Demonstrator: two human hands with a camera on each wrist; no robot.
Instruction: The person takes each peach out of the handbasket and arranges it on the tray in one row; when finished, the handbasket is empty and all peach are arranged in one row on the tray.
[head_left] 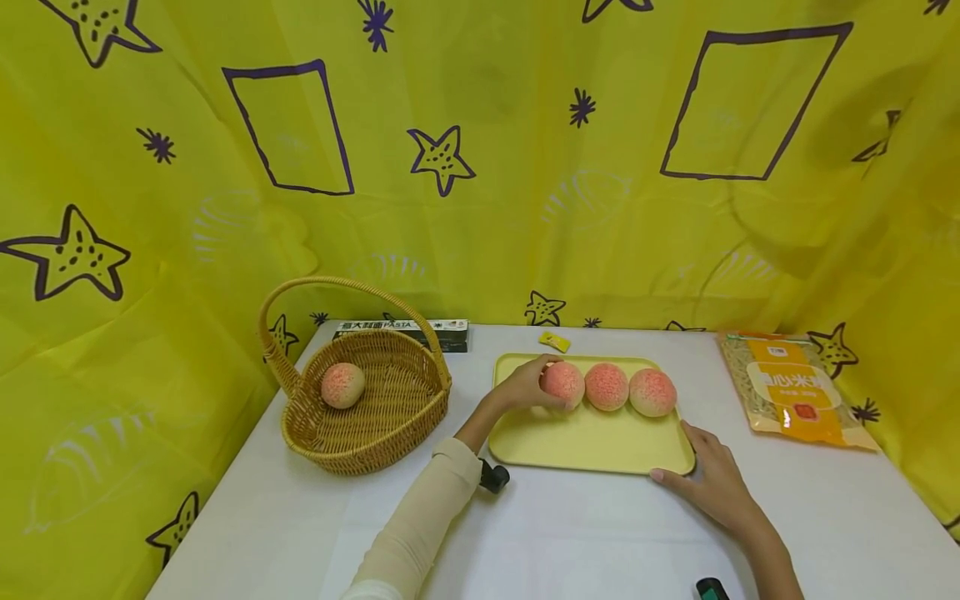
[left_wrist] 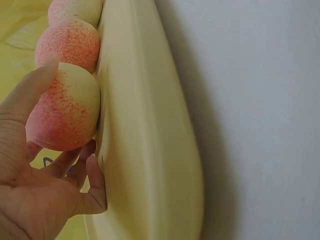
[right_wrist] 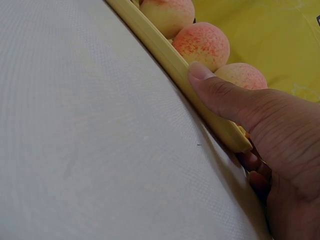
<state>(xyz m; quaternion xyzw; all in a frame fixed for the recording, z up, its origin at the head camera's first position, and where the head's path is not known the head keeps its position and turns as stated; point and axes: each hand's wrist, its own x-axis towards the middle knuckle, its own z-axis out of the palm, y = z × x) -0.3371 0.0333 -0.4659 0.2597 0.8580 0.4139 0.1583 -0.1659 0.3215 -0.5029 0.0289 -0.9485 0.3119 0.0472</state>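
Three pink-and-cream peaches stand in a row on the yellow tray (head_left: 592,446): a left one (head_left: 564,384), a middle one (head_left: 607,387) and a right one (head_left: 653,392). My left hand (head_left: 528,385) holds the left peach, which touches the tray; in the left wrist view the thumb lies on one side of this peach (left_wrist: 67,112) and the fingers curl round the other. At the tray's near right corner, my right hand (head_left: 708,475) grips the rim, its thumb (right_wrist: 220,92) along the front edge and its fingers partly hidden round the side.
Left of the tray stands a wicker basket (head_left: 367,458) with a tall handle and one peach (head_left: 342,385) inside. Behind it lies a pasta box (head_left: 453,336). A small yellow packet (head_left: 554,341) lies behind the tray, and an orange noodle bag (head_left: 798,387) at the right.
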